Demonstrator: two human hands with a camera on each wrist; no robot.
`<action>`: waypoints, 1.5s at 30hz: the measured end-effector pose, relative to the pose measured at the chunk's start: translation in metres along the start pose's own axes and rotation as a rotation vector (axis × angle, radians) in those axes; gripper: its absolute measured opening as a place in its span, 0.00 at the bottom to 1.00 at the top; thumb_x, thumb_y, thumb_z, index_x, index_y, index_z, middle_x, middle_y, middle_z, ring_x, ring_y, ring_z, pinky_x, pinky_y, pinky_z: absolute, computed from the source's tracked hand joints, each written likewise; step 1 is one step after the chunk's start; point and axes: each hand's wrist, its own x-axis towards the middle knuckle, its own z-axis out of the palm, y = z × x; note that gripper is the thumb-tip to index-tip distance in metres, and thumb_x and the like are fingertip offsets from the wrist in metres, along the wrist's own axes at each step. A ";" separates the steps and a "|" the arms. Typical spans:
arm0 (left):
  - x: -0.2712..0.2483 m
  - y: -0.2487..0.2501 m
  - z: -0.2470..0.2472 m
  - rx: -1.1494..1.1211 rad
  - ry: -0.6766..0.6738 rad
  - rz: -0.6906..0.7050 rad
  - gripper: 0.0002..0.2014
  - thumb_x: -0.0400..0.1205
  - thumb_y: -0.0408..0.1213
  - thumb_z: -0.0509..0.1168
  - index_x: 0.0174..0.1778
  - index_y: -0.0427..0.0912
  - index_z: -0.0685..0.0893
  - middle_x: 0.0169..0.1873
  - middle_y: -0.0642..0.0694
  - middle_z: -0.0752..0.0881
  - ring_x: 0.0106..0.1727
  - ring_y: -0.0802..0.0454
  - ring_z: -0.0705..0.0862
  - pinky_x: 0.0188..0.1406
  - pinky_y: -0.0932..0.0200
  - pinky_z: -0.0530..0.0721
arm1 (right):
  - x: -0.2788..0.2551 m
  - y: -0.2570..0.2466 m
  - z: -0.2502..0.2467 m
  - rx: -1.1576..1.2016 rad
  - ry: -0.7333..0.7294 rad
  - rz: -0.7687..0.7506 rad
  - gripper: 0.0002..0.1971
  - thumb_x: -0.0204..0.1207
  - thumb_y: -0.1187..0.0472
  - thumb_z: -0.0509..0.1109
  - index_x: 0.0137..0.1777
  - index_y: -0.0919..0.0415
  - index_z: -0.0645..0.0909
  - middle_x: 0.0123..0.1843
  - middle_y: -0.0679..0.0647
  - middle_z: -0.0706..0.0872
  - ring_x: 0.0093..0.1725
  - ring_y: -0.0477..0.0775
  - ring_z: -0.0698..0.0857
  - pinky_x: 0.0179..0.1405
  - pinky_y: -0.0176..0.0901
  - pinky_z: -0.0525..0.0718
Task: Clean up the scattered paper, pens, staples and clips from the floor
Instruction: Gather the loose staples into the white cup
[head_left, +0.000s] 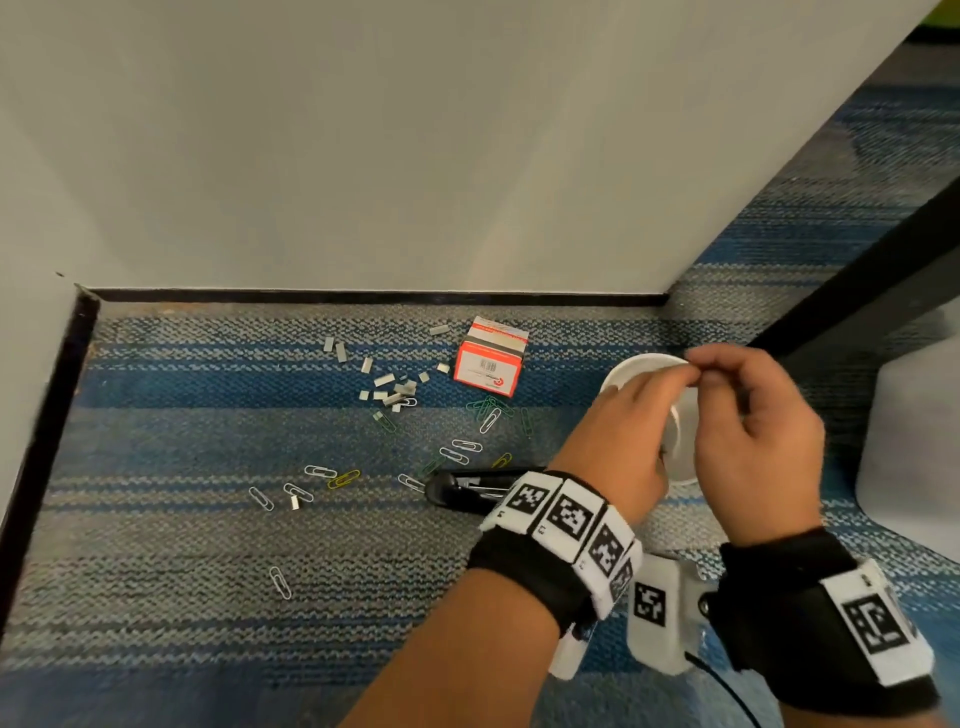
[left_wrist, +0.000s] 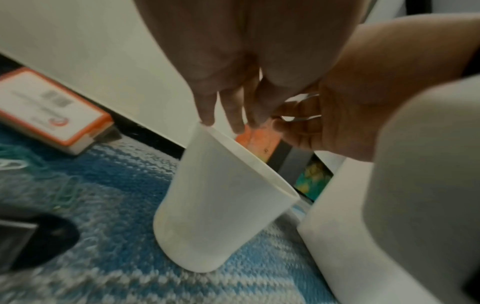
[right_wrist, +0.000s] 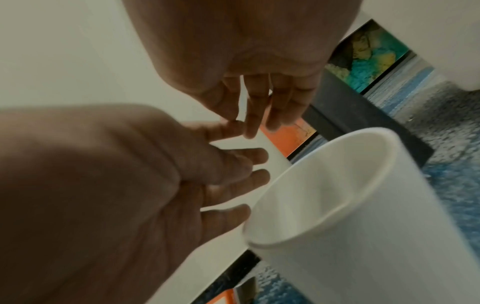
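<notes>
White cup (head_left: 675, 415) stands upright; contents unseen.

Carpet (head_left: 208, 545): woven, blue and grey stripes. White wall (head_left: 415, 130) meets it along a black baseboard (head_left: 363, 297), forming a recessed corner at left. Dark diagonal frame edge (head_left: 857, 280) rises to the right of the wall corner. White rounded object (head_left: 914, 457), unidentified, sits on the carpet right of that frame. Colourful orange and teal panel (right_wrist: 369, 53) shows beyond the frame, blurred.
</notes>
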 end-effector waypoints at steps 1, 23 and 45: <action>-0.003 -0.004 -0.003 -0.047 0.090 0.007 0.28 0.74 0.20 0.60 0.70 0.44 0.71 0.65 0.43 0.78 0.64 0.46 0.77 0.66 0.51 0.76 | 0.001 -0.006 0.003 0.033 0.007 -0.015 0.11 0.76 0.62 0.60 0.51 0.51 0.82 0.48 0.50 0.87 0.49 0.51 0.84 0.51 0.47 0.82; -0.051 -0.163 -0.127 0.511 0.279 -0.636 0.10 0.79 0.29 0.64 0.56 0.39 0.81 0.57 0.37 0.78 0.55 0.37 0.79 0.54 0.48 0.76 | 0.017 -0.074 0.200 -0.727 -0.954 -0.312 0.16 0.78 0.68 0.62 0.66 0.66 0.75 0.64 0.65 0.79 0.62 0.67 0.81 0.53 0.54 0.80; -0.046 -0.160 -0.115 0.316 0.414 -0.702 0.10 0.79 0.28 0.58 0.43 0.33 0.86 0.50 0.33 0.84 0.50 0.37 0.81 0.49 0.50 0.76 | 0.009 -0.063 0.208 -0.689 -1.004 -0.357 0.20 0.76 0.65 0.65 0.67 0.66 0.68 0.60 0.66 0.82 0.63 0.67 0.78 0.54 0.55 0.80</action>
